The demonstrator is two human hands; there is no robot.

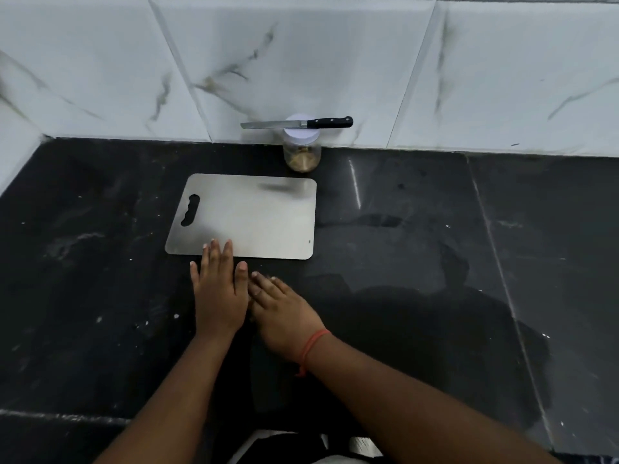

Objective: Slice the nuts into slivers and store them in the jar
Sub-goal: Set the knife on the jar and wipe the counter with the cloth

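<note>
Fingers [217, 254] of both hands lie flat and unclenched, well short of the jar [301, 152] and knife [296, 123].

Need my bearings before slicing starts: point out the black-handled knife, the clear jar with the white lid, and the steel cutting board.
black-handled knife [330, 122], head view, on its handle
clear jar with white lid [302, 159], head view, on its glass side
steel cutting board [254, 219], head view, on its bare centre

A silver cutting board [248, 217] on a black table [418, 229], white grey-veined wall tiles [301, 61], a black-handled knife [298, 123].
</note>
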